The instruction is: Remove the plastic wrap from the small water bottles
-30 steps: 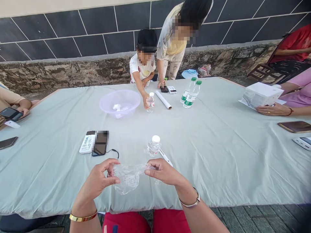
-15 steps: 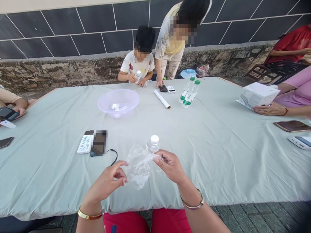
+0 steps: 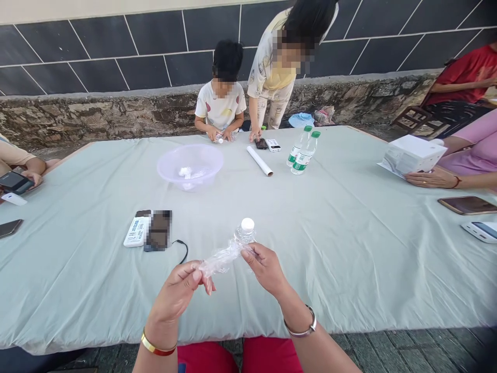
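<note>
A crumpled strip of clear plastic film (image 3: 222,259) stretches between my two hands over the near side of the table. My left hand (image 3: 180,287) pinches its left end between thumb and fingers. At the other end, the thumb and fingers of my right hand (image 3: 266,267) are closed on the film. Just behind my right hand stands a clear bottle with a white cap (image 3: 247,226); its lower part is hidden by the film and the hand. Whether the right fingers touch the bottle, I cannot tell.
A purple basin (image 3: 190,160) holds white crumpled stuff. Nearby lie a white tube (image 3: 260,160), two green-capped bottles (image 3: 305,153), a white power bank (image 3: 136,230) and a phone (image 3: 158,231). Other people sit or stand around the cloth-covered table (image 3: 334,248).
My left hand has closed on the film's loose end, and the spread film is now drawn into a narrow strip. Across the table, a person's hands have lowered and tipped a small bottle.
</note>
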### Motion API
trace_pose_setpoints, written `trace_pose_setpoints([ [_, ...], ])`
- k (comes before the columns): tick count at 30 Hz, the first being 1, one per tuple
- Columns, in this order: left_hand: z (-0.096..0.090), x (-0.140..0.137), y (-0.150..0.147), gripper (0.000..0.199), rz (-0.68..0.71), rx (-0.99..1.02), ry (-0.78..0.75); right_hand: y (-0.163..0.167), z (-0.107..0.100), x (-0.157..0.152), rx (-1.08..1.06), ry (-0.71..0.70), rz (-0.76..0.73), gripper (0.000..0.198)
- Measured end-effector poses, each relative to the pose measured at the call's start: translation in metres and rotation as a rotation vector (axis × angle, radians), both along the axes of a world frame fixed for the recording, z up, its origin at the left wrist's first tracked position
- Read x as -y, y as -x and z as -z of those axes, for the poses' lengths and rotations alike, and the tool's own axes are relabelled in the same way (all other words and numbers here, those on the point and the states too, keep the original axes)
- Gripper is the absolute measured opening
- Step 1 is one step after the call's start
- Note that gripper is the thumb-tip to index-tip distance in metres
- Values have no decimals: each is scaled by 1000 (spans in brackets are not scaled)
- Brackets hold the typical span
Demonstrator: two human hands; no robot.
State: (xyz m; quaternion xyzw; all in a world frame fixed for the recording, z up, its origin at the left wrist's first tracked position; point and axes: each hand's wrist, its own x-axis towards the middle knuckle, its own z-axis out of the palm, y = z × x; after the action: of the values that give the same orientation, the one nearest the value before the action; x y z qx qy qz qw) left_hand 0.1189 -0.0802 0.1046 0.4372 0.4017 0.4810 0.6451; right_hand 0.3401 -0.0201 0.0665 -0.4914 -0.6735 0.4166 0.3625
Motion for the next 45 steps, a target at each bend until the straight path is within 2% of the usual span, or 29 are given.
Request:
trace_pose_setpoints([
  [3,3,-8,-5,31,-249,68,88,7,1,10,167,12,-209,40],
  [5,10,-15,-11,35,-404,-78,99,12,-5,20,293,1,-357,34],
  [7,17,-19,-18,36,-486,-327,38,16,-15,28,381,-36,-477,29],
  [10,24,-21,-26,28,-415,-625,-130,15,-29,30,372,-105,-525,28],
  [12,25,-20,-30,32,-292,-647,-182,12,-32,23,277,-125,-414,24],
  [14,26,-19,-31,40,-183,-533,-123,12,-28,15,128,-106,-232,18],
  [16,28,-18,-32,42,-148,-330,3,17,-15,9,-44,-48,-81,26],
  [19,34,-19,-35,40,-288,11,199,33,8,11,-271,78,26,41],
  [22,39,-24,-41,37,-465,162,269,51,25,25,-429,192,41,47],
  [24,42,-26,-45,33,-523,95,189,61,30,35,-522,304,36,50],
  [27,47,-27,-50,29,-578,-173,1,69,30,44,-683,467,24,58],
  [30,56,-24,-55,21,-636,-396,-108,73,28,43,-779,492,12,61],
  [33,66,-19,-61,15,-657,-444,-157,73,28,35,-827,488,55,59],
  [36,74,-16,-65,27,-720,-263,-151,73,31,27,-773,485,136,49],
  [38,77,-17,-66,42,-688,-73,-33,73,35,25,-637,445,126,43],
  [40,81,-20,-68,52,-600,90,136,74,39,27,-444,325,49,36],
  [43,86,-25,-66,49,-562,287,336,74,44,31,-182,113,-68,31],
  [45,87,-29,-62,42,-600,383,417,72,47,34,-88,32,-104,42],
])
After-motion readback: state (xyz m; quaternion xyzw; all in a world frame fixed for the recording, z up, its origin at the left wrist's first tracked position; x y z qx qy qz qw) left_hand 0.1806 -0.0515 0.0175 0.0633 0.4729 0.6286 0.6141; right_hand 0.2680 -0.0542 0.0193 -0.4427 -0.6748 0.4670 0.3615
